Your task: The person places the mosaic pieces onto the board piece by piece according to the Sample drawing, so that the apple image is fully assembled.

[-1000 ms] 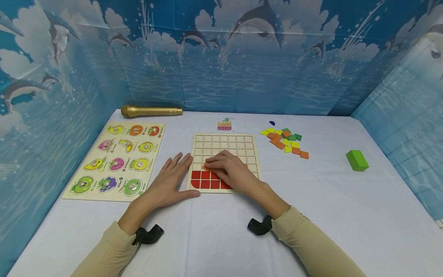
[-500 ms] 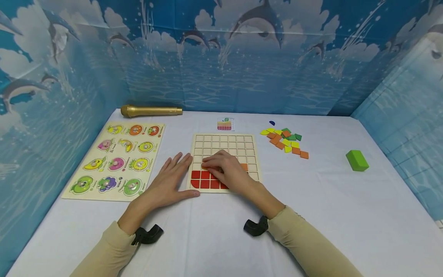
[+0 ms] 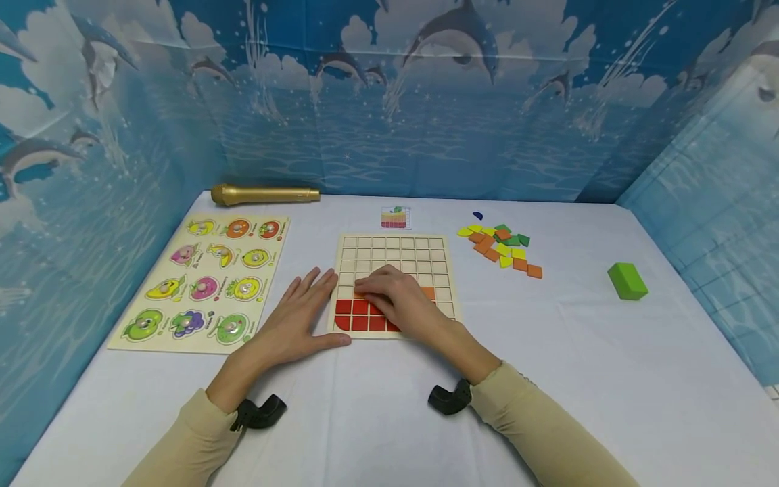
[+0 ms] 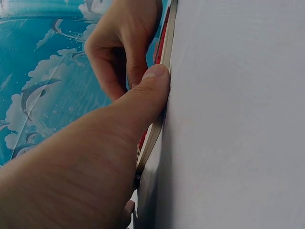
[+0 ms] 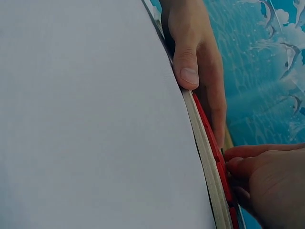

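A wooden grid board (image 3: 394, 243) lies flat in the middle of the table. Red tiles (image 3: 360, 315) fill cells along its near rows, partly hidden by my right hand (image 3: 406, 301). That hand pinches an orange square tile (image 3: 358, 289) with thumb and fingertips, low at the left end of the row above the red. Another orange tile (image 3: 429, 293) sits farther right in the same row. My left hand (image 3: 295, 314) rests with spread fingers at the board's left edge. In the left wrist view its thumb (image 4: 151, 83) lies against the board's near edge.
Loose yellow, orange and green tiles (image 3: 502, 249) lie right of the board, with a dark blue piece (image 3: 477, 216) behind them. Beyond the board is a small picture card (image 3: 395, 218). A fruit puzzle board (image 3: 207, 274), gold microphone (image 3: 264, 195) and green block (image 3: 627, 281) stand around.
My right hand has shifted slightly left, lowering the orange tile from a tilt to the grid and uncovering the other orange tile. My left hand stays in place.
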{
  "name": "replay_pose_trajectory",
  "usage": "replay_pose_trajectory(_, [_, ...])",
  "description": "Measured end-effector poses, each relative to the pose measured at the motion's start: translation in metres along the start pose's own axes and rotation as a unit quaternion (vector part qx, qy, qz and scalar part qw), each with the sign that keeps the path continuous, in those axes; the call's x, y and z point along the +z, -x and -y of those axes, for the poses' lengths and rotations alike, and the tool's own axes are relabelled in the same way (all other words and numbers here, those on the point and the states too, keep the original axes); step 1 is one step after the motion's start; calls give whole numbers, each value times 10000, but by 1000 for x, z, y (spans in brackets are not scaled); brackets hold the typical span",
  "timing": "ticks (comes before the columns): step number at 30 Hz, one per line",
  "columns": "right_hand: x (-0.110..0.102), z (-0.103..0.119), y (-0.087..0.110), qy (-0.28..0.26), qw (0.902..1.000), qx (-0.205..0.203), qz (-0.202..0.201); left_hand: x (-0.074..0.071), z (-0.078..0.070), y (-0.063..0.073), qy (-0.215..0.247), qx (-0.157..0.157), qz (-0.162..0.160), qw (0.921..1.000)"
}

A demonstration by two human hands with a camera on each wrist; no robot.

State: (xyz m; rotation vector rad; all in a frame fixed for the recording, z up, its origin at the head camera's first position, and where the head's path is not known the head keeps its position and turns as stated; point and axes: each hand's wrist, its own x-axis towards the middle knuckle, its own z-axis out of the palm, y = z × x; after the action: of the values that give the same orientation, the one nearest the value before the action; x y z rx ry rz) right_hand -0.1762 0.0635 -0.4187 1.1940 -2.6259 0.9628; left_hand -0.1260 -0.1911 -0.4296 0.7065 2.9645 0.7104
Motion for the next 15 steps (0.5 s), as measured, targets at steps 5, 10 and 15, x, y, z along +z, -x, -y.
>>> replay_pose_trajectory(5, [-4, -1, 2, 62, 9999, 63, -93, 0, 0, 0, 14, 24, -9, 10000])
replay_pose_trajectory(10, [-9, -3, 2, 9, 9998, 130, -181, 0, 1, 0, -4, 52, -31, 10000])
replay_pose_trajectory(15, [-23, -8, 7, -88, 9983, 322, -477, 1, 1, 0, 18, 67, -81, 9999])
